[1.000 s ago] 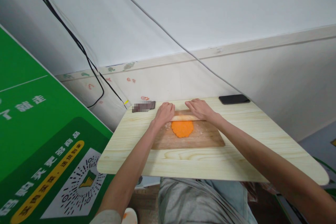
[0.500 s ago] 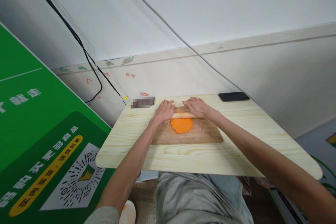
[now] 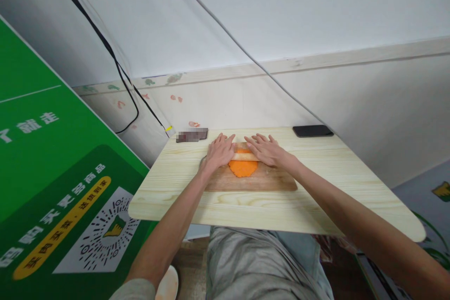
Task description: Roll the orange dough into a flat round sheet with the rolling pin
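Observation:
A pale wooden rolling pin (image 3: 245, 157) lies crosswise over a flat, round sheet of orange dough (image 3: 243, 168) on a brown wooden board (image 3: 253, 184). My left hand (image 3: 221, 151) presses its palm on the pin's left end, fingers stretched forward and apart. On the right end rests my right hand (image 3: 267, 150), likewise flat with spread fingers. Both hands hide the ends of the pin. A strip of orange shows beyond the pin, while most of the dough lies on my side of it. Whitish smears mark the board.
The board rests on a light wood-grain table (image 3: 168, 197) against a wall. A black phone (image 3: 312, 131) lies at the back right, and a partly blurred dark flat object (image 3: 191, 135) at the back left. A green printed panel (image 3: 70, 150) stands left. Black cables (image 3: 112, 56) hang by the wall.
The rolling pin has rolled slightly toward me, from the dough's far edge onto the dough. My fingers have straightened and spread, with the palms now over the pin.

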`<state>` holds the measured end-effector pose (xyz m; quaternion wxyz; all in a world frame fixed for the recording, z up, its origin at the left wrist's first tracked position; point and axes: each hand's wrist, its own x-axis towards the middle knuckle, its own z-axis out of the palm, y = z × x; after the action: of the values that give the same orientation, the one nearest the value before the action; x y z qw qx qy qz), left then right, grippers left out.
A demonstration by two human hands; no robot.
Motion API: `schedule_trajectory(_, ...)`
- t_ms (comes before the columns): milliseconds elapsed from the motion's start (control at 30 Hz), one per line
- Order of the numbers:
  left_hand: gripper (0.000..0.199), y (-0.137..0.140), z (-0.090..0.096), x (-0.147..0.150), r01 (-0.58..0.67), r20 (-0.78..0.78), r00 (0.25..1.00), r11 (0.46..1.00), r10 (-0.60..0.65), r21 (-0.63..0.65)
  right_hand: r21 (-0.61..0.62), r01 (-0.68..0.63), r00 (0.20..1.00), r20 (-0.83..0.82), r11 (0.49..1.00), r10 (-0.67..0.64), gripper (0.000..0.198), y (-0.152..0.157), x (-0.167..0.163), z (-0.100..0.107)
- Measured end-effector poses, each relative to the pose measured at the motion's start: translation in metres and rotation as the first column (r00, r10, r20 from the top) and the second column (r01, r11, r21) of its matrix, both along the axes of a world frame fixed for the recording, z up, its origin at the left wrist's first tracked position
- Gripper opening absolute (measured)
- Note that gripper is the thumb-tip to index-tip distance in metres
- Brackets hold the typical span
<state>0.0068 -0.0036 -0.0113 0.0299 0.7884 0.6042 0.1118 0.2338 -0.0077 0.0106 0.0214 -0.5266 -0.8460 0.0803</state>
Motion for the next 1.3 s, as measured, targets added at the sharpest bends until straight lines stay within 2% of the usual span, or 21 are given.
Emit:
schedule_trajectory(367,0.055,-0.032,-0.002,0.003,-0.005,-0.017,1.0,0.995,0.007,0.103,0.246,-0.003,1.0,0.024,0.969,-0.003,0.074,-0.038,-0.002,-0.005)
schedule_trajectory(667,0.058,-0.058,0.001,0.0,0.049,-0.02,0.999,0.982,-0.046,0.183,0.291,-0.02,1.0,0.006,0.957,0.019,0.076,-0.059,-0.004,-0.003)
schedule_trajectory(933,0.055,-0.033,-0.001,0.003,-0.016,0.007,1.0,0.991,0.015,0.136,0.185,-0.002,1.0,-0.007,0.983,0.003,0.077,-0.031,-0.003,0.001)
schedule_trajectory(1133,0.051,-0.003,0.0,0.004,-0.025,0.03,0.999,0.994,0.021,0.111,0.026,0.013,0.997,-0.073,1.0,-0.011,0.077,-0.001,0.0,0.001)
schedule_trajectory(1300,0.047,0.02,0.003,0.005,-0.004,0.03,1.0,0.997,0.002,0.079,0.03,-0.012,0.996,-0.084,0.999,0.015,0.07,0.023,0.002,0.005)
